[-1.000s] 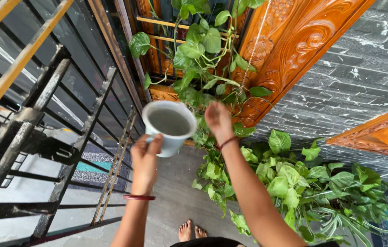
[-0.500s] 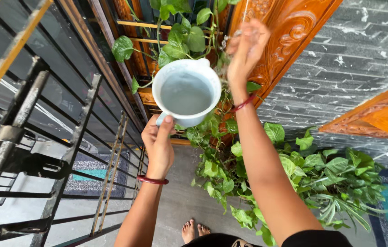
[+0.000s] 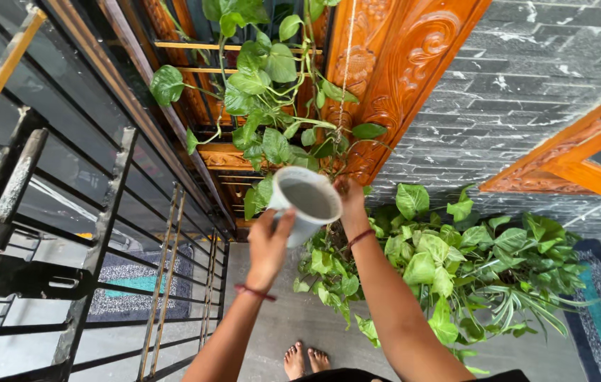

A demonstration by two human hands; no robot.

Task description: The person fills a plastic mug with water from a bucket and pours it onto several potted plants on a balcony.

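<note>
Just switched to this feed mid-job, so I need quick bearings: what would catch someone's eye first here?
At centre, the left hand grips a pale mug of water by its handle, with the right hand at its rim. Right behind hangs a leafy green vine against a carved orange wooden door frame. More green plants spread low on the right by the dark stone wall, and a black metal railing fills the left.

A home's front porch: carved wooden door frame [image 3: 414,64], iron railing [image 3: 102,233], leafy plants [image 3: 470,262] (bare feet too).
</note>
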